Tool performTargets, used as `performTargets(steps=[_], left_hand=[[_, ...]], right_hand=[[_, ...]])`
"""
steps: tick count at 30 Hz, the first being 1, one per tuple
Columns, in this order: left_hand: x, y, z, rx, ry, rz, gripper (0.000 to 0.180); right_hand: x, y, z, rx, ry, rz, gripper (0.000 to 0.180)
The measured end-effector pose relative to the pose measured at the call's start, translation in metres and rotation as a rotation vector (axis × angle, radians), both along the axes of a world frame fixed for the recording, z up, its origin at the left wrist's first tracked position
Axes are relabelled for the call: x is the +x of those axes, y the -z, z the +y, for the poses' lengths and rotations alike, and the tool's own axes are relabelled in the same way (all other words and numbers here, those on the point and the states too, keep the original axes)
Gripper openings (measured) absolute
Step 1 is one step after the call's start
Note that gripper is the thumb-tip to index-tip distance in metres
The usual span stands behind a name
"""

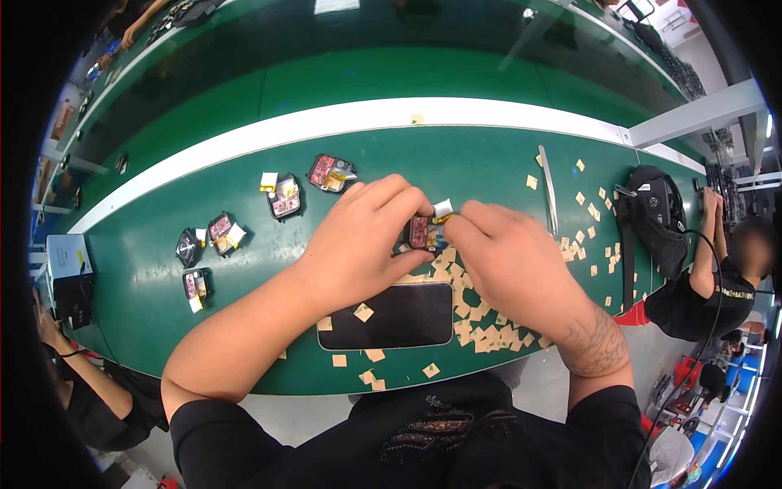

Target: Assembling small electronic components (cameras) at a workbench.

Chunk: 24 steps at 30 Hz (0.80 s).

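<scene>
My left hand (366,232) is closed around a small black device housing (410,236), with a red circuit board (420,231) showing inside it. A small white and yellow battery pack (442,209) sticks out at the housing's far edge. Against the housing's right side, my right hand (509,253) has its fingers pinched together, touching near the battery's yellow end. What lies between those fingertips is hidden. Below both hands a black phone-like slab (387,322) lies flat on the green table.
Small tan paper squares (493,338) are scattered around and right of the slab. Tweezers (548,191) lie at the far right, near a black bag (656,212). Several open housings (285,198) sit at the left, before a box (69,273). People sit at both sides.
</scene>
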<state>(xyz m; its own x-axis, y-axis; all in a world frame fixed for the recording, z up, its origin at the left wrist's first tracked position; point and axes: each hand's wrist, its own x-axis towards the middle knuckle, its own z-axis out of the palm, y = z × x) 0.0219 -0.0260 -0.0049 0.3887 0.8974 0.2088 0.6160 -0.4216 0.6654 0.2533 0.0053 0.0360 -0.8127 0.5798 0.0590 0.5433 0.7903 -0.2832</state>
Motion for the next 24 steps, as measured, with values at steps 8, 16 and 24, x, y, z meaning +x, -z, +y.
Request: performTargets(steps=[8, 16, 24], left_hand=[[0.0, 0.003, 0.0, 0.02, 0.0, -0.007, 0.047], [-0.001, 0.001, 0.001, 0.001, 0.007, 0.003, 0.048], [-0.002, 0.003, -0.001, 0.014, -0.019, -0.004, 0.047]], right_hand=[[0.0, 0.01, 0.001, -0.123, 0.063, 0.107, 0.027], [-0.003, 0.017, 0.0, -0.159, 0.134, 0.229, 0.015], [0.004, 0.024, 0.023, -0.41, 0.051, 0.431, 0.018]])
